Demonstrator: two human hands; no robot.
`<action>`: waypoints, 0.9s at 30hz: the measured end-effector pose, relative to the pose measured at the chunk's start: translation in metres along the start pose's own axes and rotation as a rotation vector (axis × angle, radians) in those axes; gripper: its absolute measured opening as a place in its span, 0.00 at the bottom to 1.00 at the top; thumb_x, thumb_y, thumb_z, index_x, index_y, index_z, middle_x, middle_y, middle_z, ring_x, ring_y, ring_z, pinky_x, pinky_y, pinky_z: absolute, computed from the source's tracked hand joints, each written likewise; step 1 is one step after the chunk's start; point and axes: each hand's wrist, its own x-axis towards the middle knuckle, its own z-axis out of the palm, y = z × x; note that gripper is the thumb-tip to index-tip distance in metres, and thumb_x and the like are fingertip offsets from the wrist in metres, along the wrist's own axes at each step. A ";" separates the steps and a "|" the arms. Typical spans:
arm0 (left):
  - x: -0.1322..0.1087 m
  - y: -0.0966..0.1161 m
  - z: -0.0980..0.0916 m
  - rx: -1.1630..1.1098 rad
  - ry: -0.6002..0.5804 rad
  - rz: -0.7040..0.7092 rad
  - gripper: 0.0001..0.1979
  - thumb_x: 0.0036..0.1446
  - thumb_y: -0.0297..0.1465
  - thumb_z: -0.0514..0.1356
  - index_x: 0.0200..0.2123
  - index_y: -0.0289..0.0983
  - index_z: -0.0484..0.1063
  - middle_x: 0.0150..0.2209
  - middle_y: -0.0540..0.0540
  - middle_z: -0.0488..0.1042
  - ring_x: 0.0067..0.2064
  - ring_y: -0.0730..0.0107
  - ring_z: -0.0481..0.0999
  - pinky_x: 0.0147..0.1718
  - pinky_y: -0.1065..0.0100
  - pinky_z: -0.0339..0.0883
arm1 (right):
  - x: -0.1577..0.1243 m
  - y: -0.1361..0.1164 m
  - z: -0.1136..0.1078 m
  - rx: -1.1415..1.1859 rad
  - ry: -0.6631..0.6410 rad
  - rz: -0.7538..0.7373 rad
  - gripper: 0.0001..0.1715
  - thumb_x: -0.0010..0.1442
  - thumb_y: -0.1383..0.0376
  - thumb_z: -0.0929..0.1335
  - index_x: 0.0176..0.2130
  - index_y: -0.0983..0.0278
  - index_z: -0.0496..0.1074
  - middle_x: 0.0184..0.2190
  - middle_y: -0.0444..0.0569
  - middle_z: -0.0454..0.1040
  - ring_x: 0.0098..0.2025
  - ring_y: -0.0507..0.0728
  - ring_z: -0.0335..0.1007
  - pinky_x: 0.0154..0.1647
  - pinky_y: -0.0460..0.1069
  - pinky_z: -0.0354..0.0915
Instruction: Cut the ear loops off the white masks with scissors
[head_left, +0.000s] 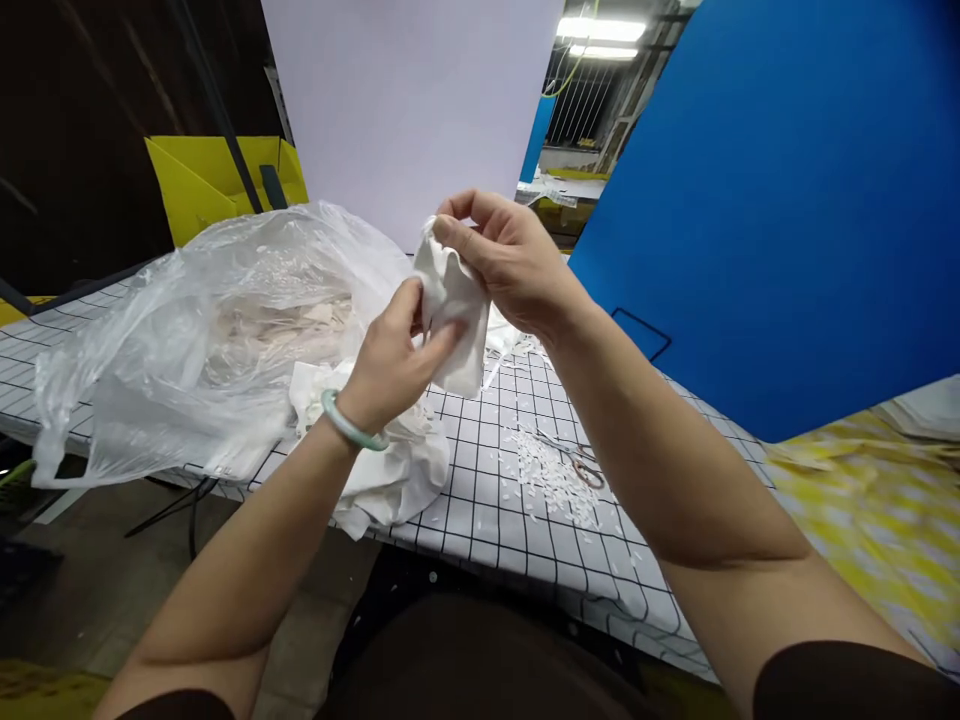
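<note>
A small piece of white cloth (459,335) is held up over the table between my two hands. My right hand (506,250) pinches its upper edge between thumb and fingers. Lower on the left side, my left hand (401,345) grips the cloth, with the thumb lying across its front. Beneath my left forearm lies a crumpled heap of white cloth (405,470). Scissors (587,470) with orange-brown handles rest under my right forearm, beside many small white scraps (540,475). Part of another white cloth pile (502,335) shows behind the held piece.
A large clear plastic bag (172,310) with pale cloth pieces inside covers the table's left side. The tablecloth (480,510) is white with a black grid. Upright pale (405,110) and blue boards (765,200) stand behind. Yellow checked fabric (877,510) lies at right.
</note>
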 end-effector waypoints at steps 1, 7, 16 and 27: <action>0.002 0.008 0.005 -0.057 0.027 0.009 0.07 0.63 0.33 0.62 0.42 0.36 0.72 0.36 0.47 0.74 0.38 0.67 0.76 0.38 0.67 0.72 | -0.007 -0.007 0.001 0.008 0.015 0.008 0.27 0.64 0.41 0.64 0.44 0.62 0.69 0.35 0.41 0.68 0.38 0.52 0.75 0.34 0.46 0.66; -0.035 0.011 0.005 -0.330 -0.288 -0.353 0.09 0.63 0.36 0.62 0.36 0.35 0.74 0.24 0.53 0.64 0.23 0.77 0.61 0.20 0.75 0.55 | -0.065 0.015 -0.030 0.224 -0.089 0.393 0.29 0.51 0.44 0.76 0.40 0.62 0.72 0.29 0.42 0.70 0.25 0.48 0.65 0.23 0.44 0.62; -0.071 -0.030 0.000 -0.353 -0.608 -0.846 0.14 0.56 0.40 0.64 0.32 0.32 0.75 0.25 0.50 0.67 0.23 0.80 0.58 0.21 0.76 0.51 | -0.130 0.069 -0.052 0.050 -0.648 0.570 0.14 0.56 0.54 0.75 0.37 0.61 0.80 0.36 0.46 0.75 0.37 0.53 0.69 0.33 0.47 0.65; -0.054 -0.002 -0.014 -0.267 -0.675 -0.583 0.20 0.69 0.45 0.53 0.40 0.35 0.75 0.22 0.54 0.58 0.23 0.76 0.57 0.22 0.73 0.56 | -0.092 0.061 -0.029 0.435 -0.491 0.562 0.15 0.56 0.56 0.77 0.36 0.63 0.75 0.30 0.42 0.75 0.30 0.49 0.69 0.30 0.44 0.65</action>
